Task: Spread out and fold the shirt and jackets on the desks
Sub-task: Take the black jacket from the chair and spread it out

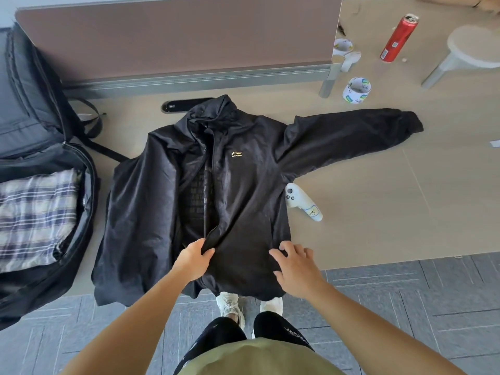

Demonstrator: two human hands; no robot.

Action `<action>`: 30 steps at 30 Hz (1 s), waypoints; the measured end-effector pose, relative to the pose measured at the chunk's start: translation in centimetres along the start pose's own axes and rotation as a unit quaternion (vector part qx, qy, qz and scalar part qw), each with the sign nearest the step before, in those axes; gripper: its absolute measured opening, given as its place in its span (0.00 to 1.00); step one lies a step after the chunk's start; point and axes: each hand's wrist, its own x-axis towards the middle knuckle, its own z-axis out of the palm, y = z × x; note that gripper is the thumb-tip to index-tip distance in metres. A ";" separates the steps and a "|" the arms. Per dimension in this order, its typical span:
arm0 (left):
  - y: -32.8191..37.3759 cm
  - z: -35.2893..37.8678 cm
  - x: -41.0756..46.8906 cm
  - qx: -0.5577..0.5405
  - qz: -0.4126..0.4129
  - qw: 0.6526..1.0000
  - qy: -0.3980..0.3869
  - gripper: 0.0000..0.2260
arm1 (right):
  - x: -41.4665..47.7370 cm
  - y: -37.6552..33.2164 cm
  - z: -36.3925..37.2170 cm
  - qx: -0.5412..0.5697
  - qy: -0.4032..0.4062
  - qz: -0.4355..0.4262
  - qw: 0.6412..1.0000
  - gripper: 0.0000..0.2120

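Black jacket (243, 185) lies face up on the desk (378, 212), hem over the near edge, gold "LI-NING" on its chest. Left hand (193, 259) pinches the open front flap; right hand (295, 269) rests on the fabric, fingers spread. An open black bag (27, 299) at the left holds a plaid shirt (35, 212). The white controller (300, 201) has a handwritten label, which is unreadable

The desk (378, 212) carries a black jacket (243, 185) at its near edge, hem hanging over. An open bag (40, 131) sits at the left edge, a controller (300, 201) touches the jacket's right side, and tape rolls (354, 98) and a can (397, 39) stand far right.
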 end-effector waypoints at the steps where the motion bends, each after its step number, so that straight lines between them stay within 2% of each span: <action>1: -0.3 0.1 0.4 -0.021 -0.013 1.000 0.003 0.05 | 0.0 -0.1 -0.1 0.001 0.001 -0.005 1.000 0.22; 5: 2.4 -0.3 0.6 -0.170 -0.041 0.984 0.009 0.04 | 0.5 0.1 -1.4 0.005 -0.004 -0.019 1.000 0.17; 9: 5.9 -1.5 2.3 -0.364 -0.068 0.928 0.030 0.19 | 1.3 0.7 -2.6 0.057 -0.049 -0.006 0.997 0.22; 12: 8.3 -2.2 2.7 -0.410 -0.036 0.909 0.062 0.16 | 1.6 0.9 -2.9 0.099 -0.086 0.017 0.991 0.23; 14: 9.1 -2.9 2.5 -0.378 0.011 0.918 0.118 0.19 | 1.9 1.1 -3.3 0.102 -0.108 0.024 0.989 0.25; 16: 8.9 -3.9 2.0 -0.284 0.067 0.944 0.151 0.21 | 2.5 1.3 -4.1 0.096 -0.125 0.024 0.987 0.22; 18: 7.5 -4.5 2.0 -0.146 0.096 0.975 0.137 0.20 | 3.7 1.0 -5.3 0.089 -0.119 0.022 0.989 0.13; 20: 6.1 -5.1 1.9 -0.010 0.086 0.992 0.094 0.21 | 5.2 0.1 -7.2 0.100 -0.080 0.024 0.992 0.10; 22: 5.0 -5.5 2.1 0.056 0.058 0.995 0.066 0.21 | 7.1 -1.5 -9.5 0.124 -0.028 0.020 0.992 0.13; 24: 4.5 -6.5 2.8 0.078 0.052 0.993 0.070 0.19 | 9.5 -3.3 -11.8 0.149 0.007 0.004 0.989 0.14; 27: 4.8 -8.4 5.0 0.119 0.063 0.986 0.096 0.18 | 13.8 -5.8 -14.8 0.184 0.021 -0.006 0.983 0.16; 30: 6.5 -10.3 8.5 0.167 0.081 0.975 0.124 0.18 | 18.3 -7.5 -16.6 0.209 0.022 0.036 0.977 0.16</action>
